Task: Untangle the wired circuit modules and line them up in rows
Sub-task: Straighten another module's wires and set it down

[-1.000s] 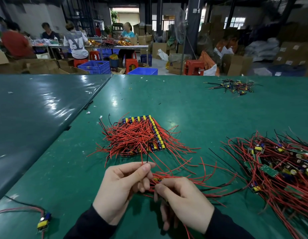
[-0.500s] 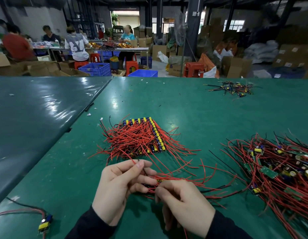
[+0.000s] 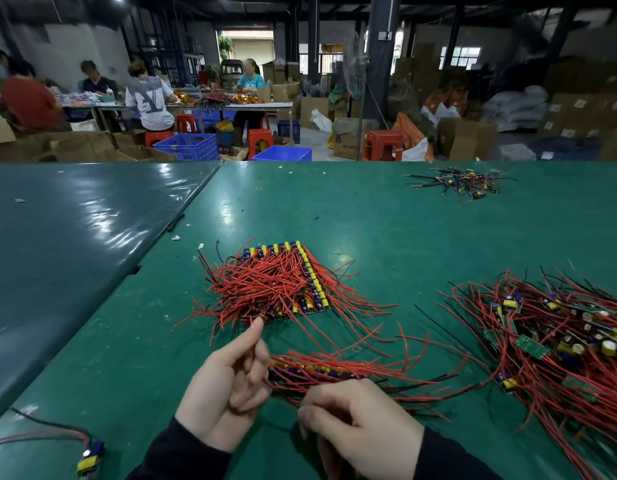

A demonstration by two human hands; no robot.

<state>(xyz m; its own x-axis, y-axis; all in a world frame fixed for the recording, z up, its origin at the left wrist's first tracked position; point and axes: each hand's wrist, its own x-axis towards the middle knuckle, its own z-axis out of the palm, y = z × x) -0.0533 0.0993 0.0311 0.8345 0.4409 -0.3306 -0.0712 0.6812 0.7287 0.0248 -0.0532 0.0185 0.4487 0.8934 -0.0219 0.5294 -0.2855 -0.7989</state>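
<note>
A short row of circuit modules with red wires (image 3: 321, 370) lies on the green table between my hands. My left hand (image 3: 227, 386) is at its left end, fingers curled against the modules, thumb pointing up. My right hand (image 3: 355, 424) rests over the row's near side, fingers curled round several of its red wires. Beyond them sits a stack of modules lined up in rows (image 3: 283, 282), their red wires fanning out. A tangled heap of modules (image 3: 556, 337) lies at the right.
A single module with wires (image 3: 89, 459) lies at the near left. A small pile of dark wired parts (image 3: 463, 181) sits at the far right of the green table (image 3: 386, 233). A darker table (image 3: 58, 244) adjoins on the left. People work at benches far behind.
My left hand has let go of the wire it was pinching and moved down to the left end of the row, thumb raised. My right hand has stayed on the wires.
</note>
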